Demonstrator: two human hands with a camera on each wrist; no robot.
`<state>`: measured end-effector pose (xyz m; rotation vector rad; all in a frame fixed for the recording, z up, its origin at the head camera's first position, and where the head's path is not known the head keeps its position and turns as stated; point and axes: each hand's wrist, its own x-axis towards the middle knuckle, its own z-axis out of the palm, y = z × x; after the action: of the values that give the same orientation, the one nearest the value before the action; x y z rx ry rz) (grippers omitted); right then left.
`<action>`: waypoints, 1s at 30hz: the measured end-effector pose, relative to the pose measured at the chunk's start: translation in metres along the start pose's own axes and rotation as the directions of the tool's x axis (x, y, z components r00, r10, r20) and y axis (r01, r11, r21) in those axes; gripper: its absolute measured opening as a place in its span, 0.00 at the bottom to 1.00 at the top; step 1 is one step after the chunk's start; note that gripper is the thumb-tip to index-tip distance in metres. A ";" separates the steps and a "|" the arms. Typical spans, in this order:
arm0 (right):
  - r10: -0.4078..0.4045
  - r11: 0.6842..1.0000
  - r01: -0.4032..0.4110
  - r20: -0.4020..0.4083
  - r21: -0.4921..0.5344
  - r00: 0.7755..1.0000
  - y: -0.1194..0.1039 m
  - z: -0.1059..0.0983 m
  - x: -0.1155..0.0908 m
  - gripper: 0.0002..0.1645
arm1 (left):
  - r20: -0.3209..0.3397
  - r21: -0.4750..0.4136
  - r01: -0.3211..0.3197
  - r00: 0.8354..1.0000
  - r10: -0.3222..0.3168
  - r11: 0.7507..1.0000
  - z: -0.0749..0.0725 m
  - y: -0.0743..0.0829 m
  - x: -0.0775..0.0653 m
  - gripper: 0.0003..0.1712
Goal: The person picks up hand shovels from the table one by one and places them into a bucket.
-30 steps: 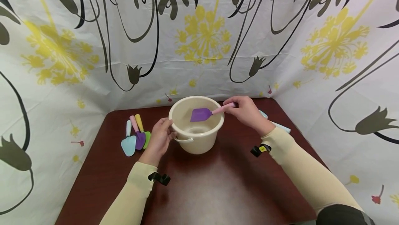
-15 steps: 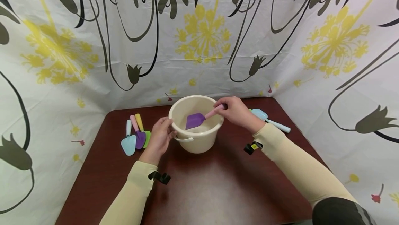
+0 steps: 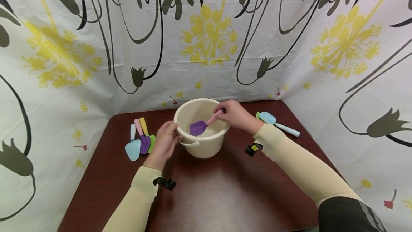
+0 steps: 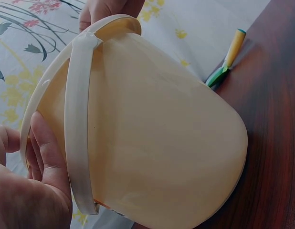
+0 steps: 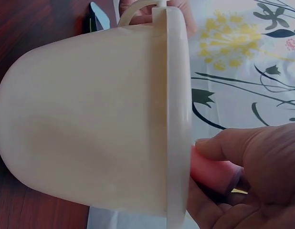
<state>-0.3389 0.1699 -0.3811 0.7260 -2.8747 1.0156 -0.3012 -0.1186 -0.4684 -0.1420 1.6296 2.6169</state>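
A cream bucket (image 3: 207, 149) stands upright near the back of the table, its bail handle (image 4: 78, 124) hanging down outside. My left hand (image 3: 165, 141) grips the left rim, thumb outside below it. My right hand (image 3: 237, 117) pinches the pink handle (image 5: 212, 171) of a toy shovel over the right rim. The shovel's purple blade (image 3: 197, 128) points down and left inside the bucket's mouth. In the right wrist view the bucket's wall hides the blade.
Left of the bucket lie a light blue trowel (image 3: 133, 149), a purple one (image 3: 145, 144) with a pink handle and a green one (image 3: 152, 143). At right, a light blue shovel (image 3: 268, 118) overlaps something green (image 3: 258, 115). Patterned cloth (image 3: 206, 78) hangs behind the table (image 3: 206, 196).
My right hand has moved left and slightly down, bringing the shovel's blade lower into the bucket and tilting it more steeply. My left hand stays on the rim.
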 end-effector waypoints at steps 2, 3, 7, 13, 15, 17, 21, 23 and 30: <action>-0.005 1.000 0.005 0.017 -0.010 1.000 0.001 0.001 0.003 0.10 | 0.001 -0.003 0.001 1.000 -0.001 1.000 0.000 0.000 0.000 0.03; -0.007 1.000 0.007 0.024 -0.016 1.000 0.001 0.002 0.005 0.10 | 0.000 -0.004 0.002 1.000 -0.002 1.000 -0.001 0.000 0.001 0.03; -0.017 0.999 0.019 0.049 -0.049 0.999 0.002 0.006 0.011 0.11 | -0.002 -0.010 0.005 1.000 -0.005 1.000 -0.001 0.000 0.001 0.02; -0.017 0.997 0.023 0.079 -0.071 0.997 -0.001 0.012 0.017 0.09 | -0.004 -0.008 0.007 1.000 -0.007 1.000 -0.002 -0.001 0.002 0.03; -0.016 0.997 0.023 0.096 -0.073 0.995 -0.002 0.013 0.018 0.08 | -0.006 -0.008 0.007 1.000 -0.007 1.000 -0.001 -0.001 0.002 0.03; -0.016 0.997 0.025 0.113 -0.076 0.993 -0.004 0.014 0.019 0.07 | -0.007 -0.006 0.006 1.000 -0.006 1.000 -0.001 -0.002 0.002 0.03; -0.014 0.997 0.026 0.145 -0.079 0.989 -0.006 0.015 0.020 0.07 | -0.006 0.004 0.004 1.000 -0.004 1.000 -0.001 -0.002 0.002 0.05; -0.017 0.996 0.030 0.157 -0.080 0.987 -0.007 0.016 0.021 0.07 | -0.005 0.006 0.004 1.000 -0.003 1.000 -0.001 -0.002 0.002 0.05; -0.037 0.996 0.051 0.175 -0.078 0.984 -0.008 0.021 0.025 0.05 | -0.006 0.001 0.004 1.000 -0.004 1.000 -0.001 -0.002 0.002 0.04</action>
<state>-0.3546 0.1414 -0.3884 0.9112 -3.0089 0.8641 -0.3029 -0.1182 -0.4708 -0.1532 1.6309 2.6151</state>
